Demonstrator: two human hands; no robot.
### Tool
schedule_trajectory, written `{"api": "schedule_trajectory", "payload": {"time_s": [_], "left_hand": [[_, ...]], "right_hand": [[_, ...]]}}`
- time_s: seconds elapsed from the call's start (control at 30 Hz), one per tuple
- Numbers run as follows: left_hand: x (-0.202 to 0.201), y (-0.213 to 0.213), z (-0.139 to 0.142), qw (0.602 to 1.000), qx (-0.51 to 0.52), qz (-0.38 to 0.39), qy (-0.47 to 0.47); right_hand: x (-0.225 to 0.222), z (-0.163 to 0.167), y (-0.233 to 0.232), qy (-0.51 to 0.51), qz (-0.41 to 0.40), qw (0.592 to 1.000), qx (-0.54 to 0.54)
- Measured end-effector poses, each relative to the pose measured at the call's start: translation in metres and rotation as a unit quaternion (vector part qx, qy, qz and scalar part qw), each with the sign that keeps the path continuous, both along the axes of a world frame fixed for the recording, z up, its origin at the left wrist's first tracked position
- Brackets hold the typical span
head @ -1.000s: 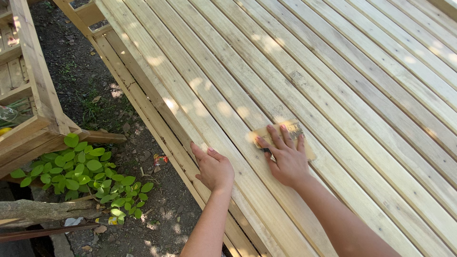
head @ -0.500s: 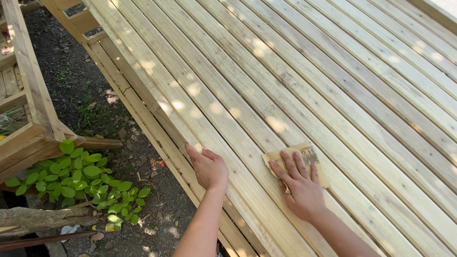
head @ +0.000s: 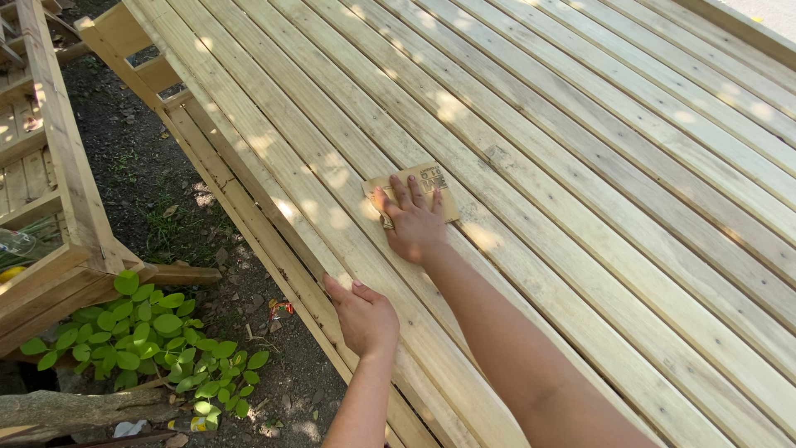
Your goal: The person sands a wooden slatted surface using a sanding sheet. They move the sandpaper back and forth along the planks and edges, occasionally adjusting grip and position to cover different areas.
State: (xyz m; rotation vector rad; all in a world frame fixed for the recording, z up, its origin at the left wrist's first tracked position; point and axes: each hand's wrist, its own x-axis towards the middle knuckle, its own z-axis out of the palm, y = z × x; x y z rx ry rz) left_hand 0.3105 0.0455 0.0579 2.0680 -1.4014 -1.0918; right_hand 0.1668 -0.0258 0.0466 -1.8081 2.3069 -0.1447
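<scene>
My right hand (head: 414, 222) lies flat, fingers spread, on a tan sheet of sandpaper (head: 438, 184) and presses it onto the pale wooden slats (head: 580, 166) of a large slatted panel. My left hand (head: 365, 315) rests on the panel's near left edge, fingers curled over the edge slat. The two hands are about a forearm's width apart. The slats run diagonally from upper left to lower right, dappled with sunlight.
Bare soil with dry leaves (head: 157, 191) lies left of the panel. A green leafy plant (head: 141, 332) grows at lower left beside a log (head: 75, 408). Another wooden frame (head: 58, 166) stands at the far left.
My right hand has slid the sandpaper up along the slats, away from me, stretching the arm out. My left hand has kept its grip on the panel's edge.
</scene>
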Motion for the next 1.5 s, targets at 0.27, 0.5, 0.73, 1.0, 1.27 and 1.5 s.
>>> {"api": "schedule_trajectory", "payload": {"time_s": [0.27, 0.5, 0.73, 1.0, 1.27, 1.5], "left_hand": [[0.005, 0.01, -0.015, 0.986, -0.141, -0.005, 0.086], [0.015, 0.016, 0.004, 0.991, 0.077, -0.025, 0.107], [0.011, -0.038, -0.006, 0.961, -0.208, -0.169, 0.075], [-0.081, -0.154, -0.015, 0.802, -0.284, -0.492, -0.183], [-0.083, -0.154, -0.028, 0.794, -0.25, -0.511, -0.214], [-0.076, -0.156, -0.033, 0.785, -0.292, -0.505, -0.21]], "right_hand": [[-0.011, 0.007, 0.213, 0.087, -0.014, 0.996, 0.02], [0.005, 0.015, 0.05, 0.027, -0.022, 0.998, 0.058], [0.004, -0.007, -0.041, -0.021, -0.049, 0.998, -0.026], [0.001, 0.005, 0.261, 0.093, -0.169, 0.981, 0.011], [-0.053, 0.001, 0.104, 0.0, -0.182, 0.982, 0.055], [-0.095, 0.0, -0.033, 0.014, -0.18, 0.983, 0.02]]}}
